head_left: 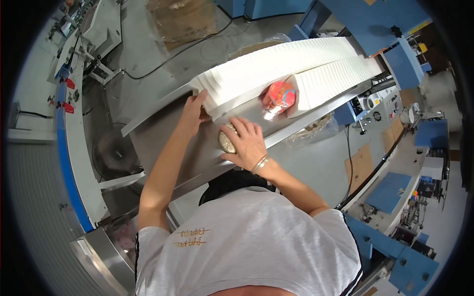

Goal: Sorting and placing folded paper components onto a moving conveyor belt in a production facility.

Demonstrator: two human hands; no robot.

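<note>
Two rows of thin white folded paper sheets stand on edge along a metal chute. My left hand (194,112) is at the near end of the longer row of white folded sheets (266,70), its fingers closed against the end sheets. Just right of it, my right hand (247,143) is wrapped over a round gold-coloured object (227,138) on the metal surface; the hand covers part of it, and its exact kind does not show. A red round container (279,97) with a shiny side rests against the end of the shorter row of white sheets (333,79).
The metal chute (163,135) has raised edges and slopes up to a blue machine (380,24) at the far right. A fan (117,153) stands low on the left. Brown cardboard (182,19) and a black cable (163,65) lie on the floor beyond.
</note>
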